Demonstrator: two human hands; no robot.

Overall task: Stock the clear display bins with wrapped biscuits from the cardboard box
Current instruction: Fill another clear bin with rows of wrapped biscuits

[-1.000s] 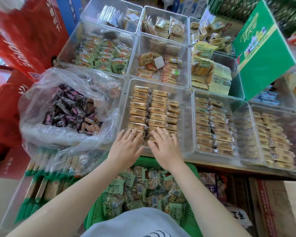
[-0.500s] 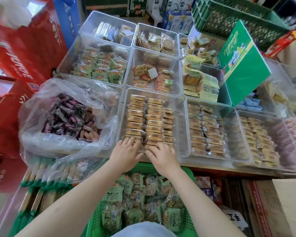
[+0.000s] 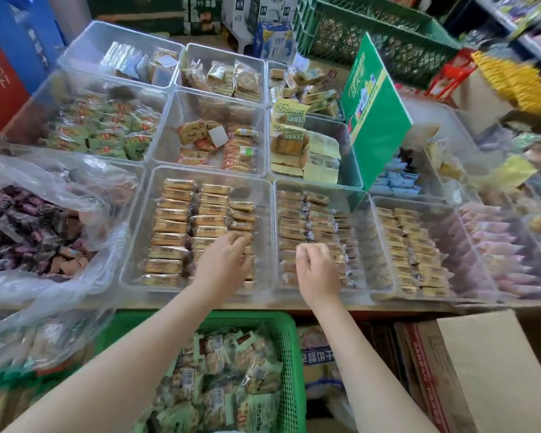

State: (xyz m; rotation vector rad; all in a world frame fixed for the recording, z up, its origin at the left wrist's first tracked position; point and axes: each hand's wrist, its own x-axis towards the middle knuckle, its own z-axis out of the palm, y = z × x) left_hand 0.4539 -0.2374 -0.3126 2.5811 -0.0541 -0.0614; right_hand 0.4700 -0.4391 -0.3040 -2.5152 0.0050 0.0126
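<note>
My left hand (image 3: 224, 260) curls on biscuits (image 3: 175, 214) near the bin's (image 3: 138, 245) front edge. My right hand (image 3: 317, 267) is curled; I can't tell if it holds anything. Packs look light, crinkly, breakable, so I'd pinch the long sides.

Hardly any words readable. Red letters on the cardboard box (image 3: 431, 379) at the bottom right, upside down, something like "FOODS". Chinese writing on the green sign board (image 3: 376, 120) and the yellow biscuit packs (image 3: 289, 111), too blurry to read.

Left hand (image 3: 224, 260) hiding near biscuit packets (image 3: 181, 226), cardboard box (image 3: 469, 370) cut by bottom edge, far-right shelf goods (image 3: 512, 79) blurred.
</note>
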